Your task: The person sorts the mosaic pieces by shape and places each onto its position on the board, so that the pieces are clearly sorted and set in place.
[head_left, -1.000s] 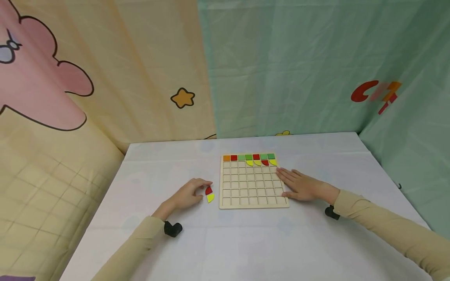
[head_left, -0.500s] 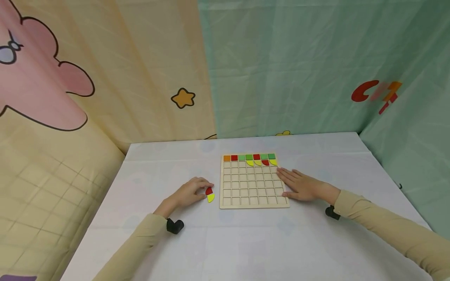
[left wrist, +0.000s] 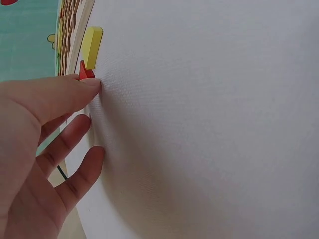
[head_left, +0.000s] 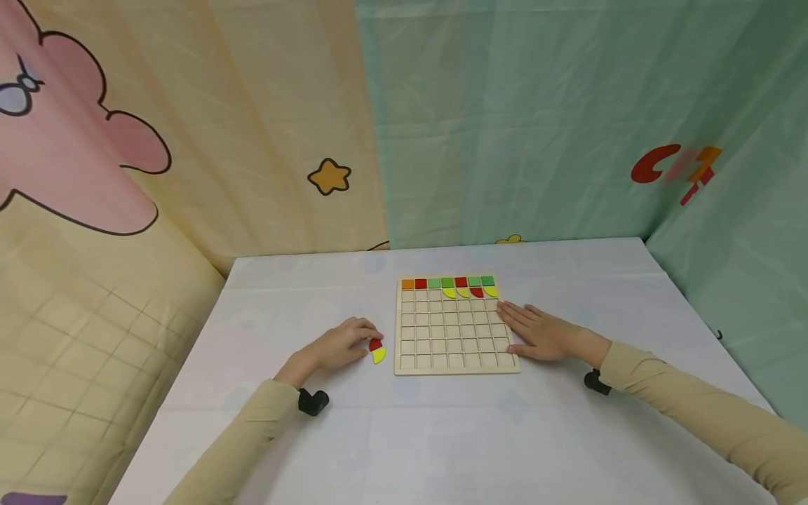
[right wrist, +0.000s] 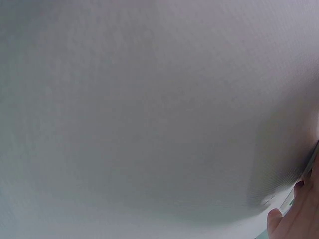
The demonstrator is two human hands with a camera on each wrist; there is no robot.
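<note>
At the left of the board, my left hand [head_left: 341,345] has its thumb and index finger around a small red tile [head_left: 375,344], pinching it at table level. The left wrist view shows the thumb [left wrist: 82,92] against this red tile [left wrist: 86,72], with the other fingers bent and apart below. Touching the red tile is a yellow quarter-round tile [head_left: 379,356], flat on the cloth. My right hand [head_left: 539,333] lies flat with straight fingers on the right edge of the wooden grid board [head_left: 454,374]. Only part of that hand [right wrist: 299,214] shows in the right wrist view.
Orange, red and green square tiles [head_left: 447,283] fill the board's far row. Below them, at the right, sit yellow and red quarter-round tiles [head_left: 476,292]. White cloth [head_left: 442,442] covers the table; printed curtains [head_left: 505,126] hang behind and at both sides.
My left hand has shifted slightly right, and its thumb and index finger have drawn closer together around the red tile. The right hand and the board stay where they were.
</note>
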